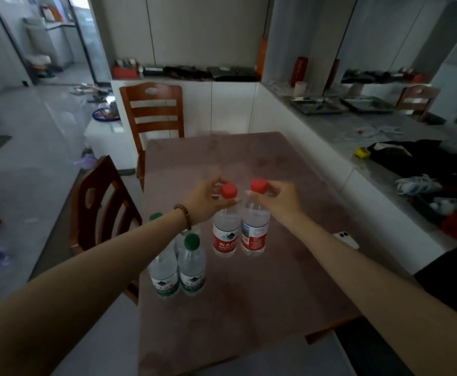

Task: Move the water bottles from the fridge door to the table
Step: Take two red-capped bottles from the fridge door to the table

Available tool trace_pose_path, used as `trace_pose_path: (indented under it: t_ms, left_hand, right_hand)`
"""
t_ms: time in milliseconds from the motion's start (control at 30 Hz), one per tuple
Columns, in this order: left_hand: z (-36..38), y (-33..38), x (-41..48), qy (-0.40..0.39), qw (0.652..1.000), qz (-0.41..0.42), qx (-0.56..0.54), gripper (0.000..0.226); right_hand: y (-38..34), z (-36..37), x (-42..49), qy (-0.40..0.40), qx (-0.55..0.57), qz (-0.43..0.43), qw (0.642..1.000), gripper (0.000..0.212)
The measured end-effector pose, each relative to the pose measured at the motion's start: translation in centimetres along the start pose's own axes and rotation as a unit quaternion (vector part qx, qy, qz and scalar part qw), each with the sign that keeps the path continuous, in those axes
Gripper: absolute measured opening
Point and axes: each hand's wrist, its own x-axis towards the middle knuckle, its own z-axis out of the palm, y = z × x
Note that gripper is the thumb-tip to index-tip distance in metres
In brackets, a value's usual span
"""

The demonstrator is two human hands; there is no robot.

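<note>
Water bottles with red caps stand upright and touching near the middle of the desk [249, 299]: the left red-capped bottle [225, 236] and the right red-capped bottle [255, 232]. Your left hand [205, 199] has its fingers clamped round the neck of the first, just under the cap, and your right hand [276, 198] grips the second the same way. Whether their bases rest fully on the desk cannot be told. A cluster of green-capped bottles [192, 270] stands near the desk's left edge, beneath your left forearm. A white phone [346, 239] lies by the right edge.
</note>
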Motion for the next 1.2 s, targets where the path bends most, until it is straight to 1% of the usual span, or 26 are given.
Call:
trace_pose_path:
  t_ms: [100,167,200,267,300,367,533,733,933,1100,1200]
  left_hand:
    - [0.2,-1.1,1.1,0.006,1.0,-0.028,-0.003,0.037]
    - [0.1,-1.8,1.5,-0.004,0.999,-0.045,0.013,0.037]
    - [0.0,-2.1,1.7,-0.01,0.998,-0.052,0.024,0.036]
    - [-0.1,-2.9,1.8,-0.01,0.997,-0.068,0.035,0.035]
    - [-0.3,-3.2,1.8,-0.005,0.997,-0.076,0.034,0.034]
    - [-0.5,-3.8,1.8,0.003,0.996,-0.083,0.032,0.032]
    - [-0.8,-4.6,1.8,-0.02,0.994,-0.093,0.051,0.032]
    - [-0.7,-4.6,2.1,-0.061,0.988,-0.1,0.098,0.033]
    - [-0.3,-4.4,2.0,-0.103,0.975,-0.097,0.17,0.032]
    - [-0.5,-4.4,1.8,-0.106,0.974,-0.096,0.174,0.031]
    - [-0.6,-4.5,1.8,-0.105,0.973,-0.094,0.184,0.031]
  right_hand:
    - [2.8,1.0,1.9,-0.041,-0.001,0.01,0.999,0.031]
    - [4.1,1.6,2.7,-0.066,-0.003,0.013,0.998,0.029]
    - [4.6,2.0,3.0,-0.077,-0.006,0.015,0.997,0.032]
    - [5.6,2.7,3.5,-0.099,-0.006,0.018,0.995,0.047]
    - [6.0,3.0,3.7,-0.105,-0.008,0.018,0.994,0.05]
    - [6.6,3.4,3.9,-0.116,-0.012,0.014,0.993,0.047]
    - [7.5,4.2,4.2,-0.143,-0.021,0.004,0.989,0.048]
    - [8.3,4.1,4.2,-0.135,-0.03,0.007,0.99,0.043]
    - [8.5,3.9,3.6,-0.137,-0.025,0.004,0.99,0.043]
    - [8.8,4.2,3.0,-0.129,-0.027,0.006,0.991,0.049]
    - [8.8,4.3,2.8,-0.118,-0.032,0.006,0.992,0.048]
